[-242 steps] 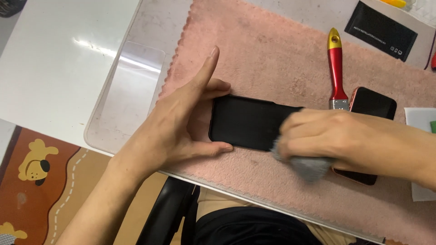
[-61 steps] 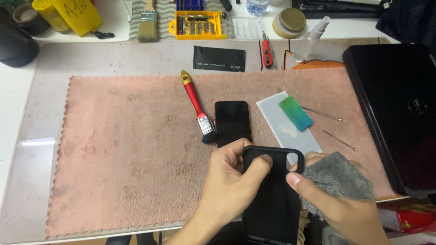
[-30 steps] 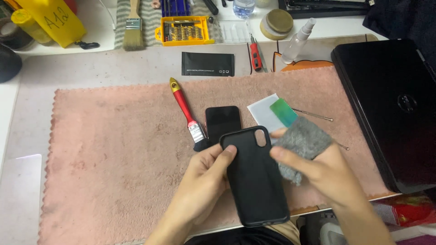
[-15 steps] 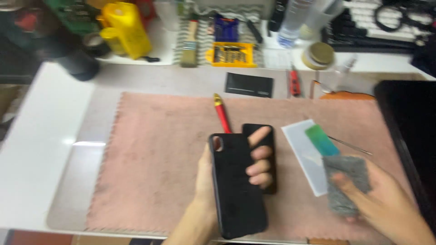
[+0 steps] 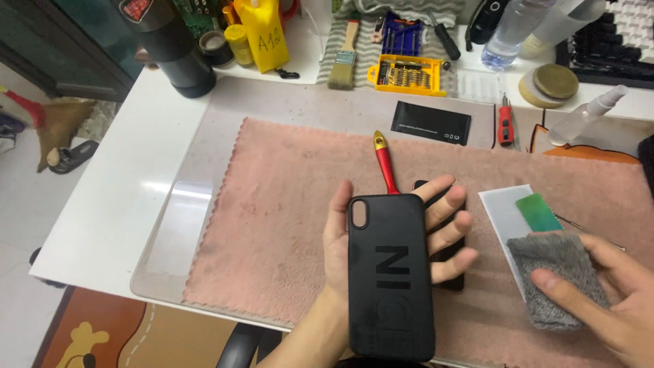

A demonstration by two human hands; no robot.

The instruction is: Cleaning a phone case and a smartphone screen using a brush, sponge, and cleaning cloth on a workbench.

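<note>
One view only, from my head camera, looking down at the desk [image 5: 129, 170] and the pink fleece mat [image 5: 286, 204] spread over it.

My left hand [image 5: 402, 238] is clamped on a black phone case [image 5: 390, 272], back face up: thumb along its left edge, fingers [image 5: 449, 235] wrapped round the right edge. The case hangs above the mat's near edge, lifted clear of it, camera cutout at the top left. I judge it light and slightly flexible, a matte rubbery shell that gives good grip but would bow if I squeezed the open middle. The long side rims are the sensible place to hold it, as I do now, since the corners are stiffest.

Under my fingers a dark phone [image 5: 451, 266] lies flat on the mat, mostly hidden. It is likely heavier, smooth and breakable.

My right hand [image 5: 613, 300] rests on a grey fluffy cloth [image 5: 558, 279], fingers laid loosely over it rather than gripping. The cloth is soft and limp; it overlaps a pale sheet [image 5: 504, 211] carrying a green tab [image 5: 538, 211].

A red-handled brush [image 5: 387, 167] lies just beyond the case.
</note>
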